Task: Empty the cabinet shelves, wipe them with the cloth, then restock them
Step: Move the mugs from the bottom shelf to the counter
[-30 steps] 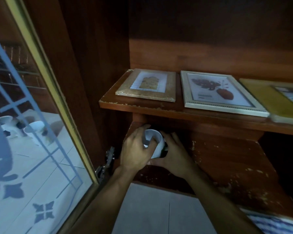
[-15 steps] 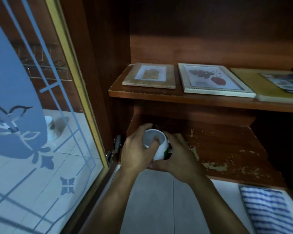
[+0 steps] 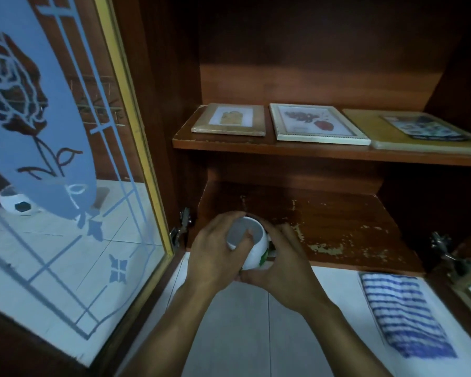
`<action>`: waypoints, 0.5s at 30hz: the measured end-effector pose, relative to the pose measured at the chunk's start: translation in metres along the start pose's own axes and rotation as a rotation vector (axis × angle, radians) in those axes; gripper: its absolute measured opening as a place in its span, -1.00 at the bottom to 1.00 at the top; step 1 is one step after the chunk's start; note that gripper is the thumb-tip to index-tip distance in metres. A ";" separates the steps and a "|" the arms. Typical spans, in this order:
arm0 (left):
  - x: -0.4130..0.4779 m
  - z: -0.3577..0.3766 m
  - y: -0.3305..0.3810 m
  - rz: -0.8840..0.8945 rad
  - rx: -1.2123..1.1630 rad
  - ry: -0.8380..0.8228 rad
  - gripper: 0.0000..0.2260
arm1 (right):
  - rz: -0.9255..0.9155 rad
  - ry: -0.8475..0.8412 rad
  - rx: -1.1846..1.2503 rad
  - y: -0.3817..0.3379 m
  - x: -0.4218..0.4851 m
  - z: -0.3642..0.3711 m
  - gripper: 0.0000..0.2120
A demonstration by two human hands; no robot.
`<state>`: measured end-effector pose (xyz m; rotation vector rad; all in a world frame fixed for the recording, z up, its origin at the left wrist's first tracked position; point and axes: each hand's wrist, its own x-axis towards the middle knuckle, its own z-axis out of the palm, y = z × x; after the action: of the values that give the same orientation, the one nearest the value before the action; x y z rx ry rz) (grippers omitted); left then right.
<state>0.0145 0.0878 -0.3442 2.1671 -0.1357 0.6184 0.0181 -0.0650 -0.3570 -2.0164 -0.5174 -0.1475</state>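
The left hand (image 3: 215, 257) and right hand (image 3: 286, 268) still clasp the cup (image 3: 253, 250), now drawn nearer the lower shelf's (image 3: 351, 240) front edge than a second ago. The left curls round its rim, thumb inside; the right wraps its side.

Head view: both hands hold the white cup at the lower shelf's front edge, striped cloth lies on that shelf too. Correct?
No. The head view shows the striped cloth on the tiled floor, not on the lower shelf. The rest holds: left hand and right hand hold the white cup at its front edge.
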 end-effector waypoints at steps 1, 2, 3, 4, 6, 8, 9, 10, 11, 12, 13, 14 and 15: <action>-0.004 -0.001 0.003 0.006 0.001 0.000 -0.50 | -0.012 0.006 -0.016 -0.002 -0.004 -0.002 -0.11; -0.008 -0.001 0.007 0.011 0.006 -0.001 -0.50 | -0.028 0.013 -0.037 -0.003 -0.008 -0.003 -0.12; -0.013 -0.002 0.011 0.018 0.014 -0.005 -0.49 | -0.041 0.021 -0.051 -0.005 -0.014 -0.006 -0.12; -0.017 -0.003 0.014 0.023 0.020 -0.015 -0.48 | -0.051 0.026 -0.057 -0.006 -0.019 -0.007 -0.13; -0.027 -0.004 0.021 0.031 0.027 -0.029 -0.46 | -0.065 0.018 -0.060 -0.009 -0.030 -0.011 -0.14; -0.037 -0.004 0.027 0.032 0.031 -0.034 -0.47 | -0.068 0.019 -0.051 -0.012 -0.041 -0.014 -0.15; -0.043 -0.006 0.032 0.028 0.033 -0.031 -0.47 | -0.069 0.018 -0.044 -0.014 -0.046 -0.015 -0.14; -0.046 -0.006 0.035 0.024 0.036 -0.031 -0.46 | -0.068 0.018 -0.042 -0.015 -0.050 -0.017 -0.15; -0.048 -0.007 0.038 0.018 0.041 -0.038 -0.45 | -0.067 0.017 -0.044 -0.016 -0.054 -0.018 -0.15; -0.053 -0.010 0.042 0.014 0.048 -0.046 -0.43 | -0.071 0.019 -0.053 -0.019 -0.058 -0.018 -0.16; -0.056 -0.013 0.045 0.015 0.056 -0.054 -0.41 | -0.079 0.025 -0.062 -0.023 -0.061 -0.018 -0.17; -0.058 -0.016 0.047 0.022 0.064 -0.062 -0.39 | -0.084 0.032 -0.072 -0.025 -0.064 -0.018 -0.16; -0.061 -0.019 0.048 0.033 0.074 -0.069 -0.37 | -0.087 0.037 -0.079 -0.028 -0.067 -0.017 -0.16</action>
<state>-0.0607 0.0653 -0.3294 2.2623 -0.1883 0.5757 -0.0523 -0.0888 -0.3475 -2.0645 -0.5837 -0.2612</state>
